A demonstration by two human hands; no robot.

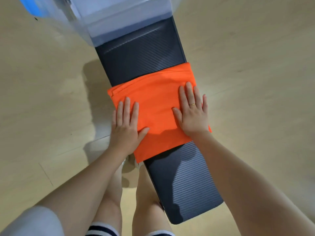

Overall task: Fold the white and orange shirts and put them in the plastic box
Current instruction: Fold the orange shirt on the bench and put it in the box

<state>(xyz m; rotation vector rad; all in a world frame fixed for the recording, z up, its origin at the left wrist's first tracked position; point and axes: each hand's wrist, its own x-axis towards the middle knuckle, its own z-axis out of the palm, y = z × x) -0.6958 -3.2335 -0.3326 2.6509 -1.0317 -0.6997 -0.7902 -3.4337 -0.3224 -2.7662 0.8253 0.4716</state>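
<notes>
A: Both palms down on the orange shirt [156,106]; it lies folded into a rough rectangle across the middle of the dark ribbed bench [141,53], its corners hanging a little past both long edges.

B: And look at the left hand [125,126]; fingers straight and spread, flat on the near left part of the cloth, gripping nothing; that reads to me as pressing the layers down so the fold keeps its shape.

A: Same on the other side; the right hand [192,113] lies flat near the right edge, fingers extended and close together, a thin ring [193,104] on one of them; nothing pinched, just weight on fabric.

B: The placement makes sense; the bench gives a firm surface to crease against, and the clear plastic box [119,16] stands at its far end, so the carry should be short.

A: The blue thing [32,5] at the box's left, I can't tell what it is; blurred.

B: And the white shirt? Not in view; whether it's already in the box, I can't say; the walls are too hazy.

A: My read: the orange one is nearly done, smoothing in hand; the lift will want both hands under it, or the fold may slump open.
</notes>
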